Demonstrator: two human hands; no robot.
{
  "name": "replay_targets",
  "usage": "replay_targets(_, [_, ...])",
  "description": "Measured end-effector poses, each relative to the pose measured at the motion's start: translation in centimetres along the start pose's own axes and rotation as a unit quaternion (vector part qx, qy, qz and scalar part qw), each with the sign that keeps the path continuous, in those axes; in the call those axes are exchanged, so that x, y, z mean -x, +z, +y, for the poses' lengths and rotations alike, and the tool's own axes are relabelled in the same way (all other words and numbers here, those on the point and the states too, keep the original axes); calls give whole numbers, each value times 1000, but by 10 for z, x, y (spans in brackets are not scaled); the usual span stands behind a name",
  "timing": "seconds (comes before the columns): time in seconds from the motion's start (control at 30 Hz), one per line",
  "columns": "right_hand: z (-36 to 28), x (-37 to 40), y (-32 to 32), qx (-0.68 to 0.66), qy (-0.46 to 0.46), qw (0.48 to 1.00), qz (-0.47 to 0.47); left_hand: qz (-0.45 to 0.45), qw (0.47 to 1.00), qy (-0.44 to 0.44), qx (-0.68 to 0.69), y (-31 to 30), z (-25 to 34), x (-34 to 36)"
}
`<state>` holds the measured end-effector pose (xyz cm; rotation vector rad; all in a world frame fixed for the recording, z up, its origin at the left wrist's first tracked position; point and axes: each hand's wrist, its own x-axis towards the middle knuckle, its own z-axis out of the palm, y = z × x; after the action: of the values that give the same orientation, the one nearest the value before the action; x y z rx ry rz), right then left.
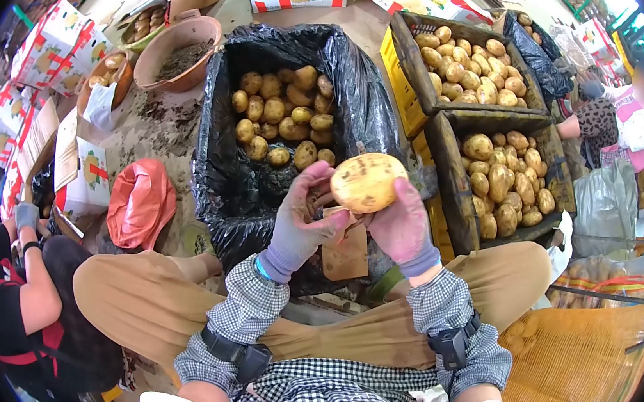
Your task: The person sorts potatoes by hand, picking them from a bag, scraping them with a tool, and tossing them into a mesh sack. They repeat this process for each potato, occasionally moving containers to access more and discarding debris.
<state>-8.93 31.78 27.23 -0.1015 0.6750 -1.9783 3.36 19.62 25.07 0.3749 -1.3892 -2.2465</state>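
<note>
A large yellow potato with dirt specks (368,183) is held up in front of the black-lined box. My right hand (403,228), in a grey and pink glove, grips it from below and the right. My left hand (302,223), gloved alike, is at its left side with fingers curved and apart; whether the fingertips touch the potato is hard to tell. Beyond them, the box lined with black plastic (361,91) holds several potatoes (273,110). A small brown piece of card or paper (345,252) shows below my hands.
Two dark crates (449,180) full of potatoes stand at the right. At the left are a red bag (140,204), a basin of soil (179,55) and potato cartons (84,175). One person (33,286) sits at the left, another (631,117) at the far right.
</note>
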Motion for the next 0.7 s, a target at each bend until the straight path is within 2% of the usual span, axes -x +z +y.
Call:
replay_targets(0.07, [-2,-1,-9,-3,23,1000,-14,-23,985,47,-162,-4,-1,-1])
replay_targets(0.13, [4,-1,-19,-155,80,984,-24,-5,976,78,-202,2,3,0])
replay_targets(0.17, [7,1,-13,-133,96,986,30,-7,969,111,-219,8,11,0])
replay_targets(0.23, [11,3,2,-130,101,984,68,-6,941,177,-287,14,23,0])
replay_targets(0.27, [12,3,7,-125,105,981,105,-3,941,177,-287,16,26,1])
replay_targets(0.3, [12,3,4,-124,107,981,104,4,938,176,-299,18,28,2])
replay_targets(0.37, [13,3,-7,-208,180,960,49,14,934,174,-312,18,33,3])
replay_targets(0.4, [14,4,-10,-209,182,960,49,11,935,170,-310,17,35,4])
replay_targets(0.47, [14,4,-16,-256,234,937,-34,6,937,166,-308,16,35,4])
replay_targets(0.5, [15,3,-20,-256,233,937,-34,2,958,142,-249,14,31,5])
replay_targets(0.53, [15,2,-23,-226,205,951,-54,-2,975,117,-188,12,28,4])
replay_targets(0.57, [13,2,-19,-195,177,962,-74,-4,975,117,-187,9,25,3])
replay_targets(0.6, [10,2,-14,-194,175,962,-74,-7,995,19,-93,4,23,2])
replay_targets(0.63, [6,2,-8,-42,85,996,-6,-10,997,-80,3,1,23,1])
replay_targets(0.67, [1,3,2,113,-8,992,61,-11,997,-78,4,-1,24,1])
replay_targets(0.7, [-9,6,5,220,-35,975,-5,-42,984,-149,89,-3,25,2])
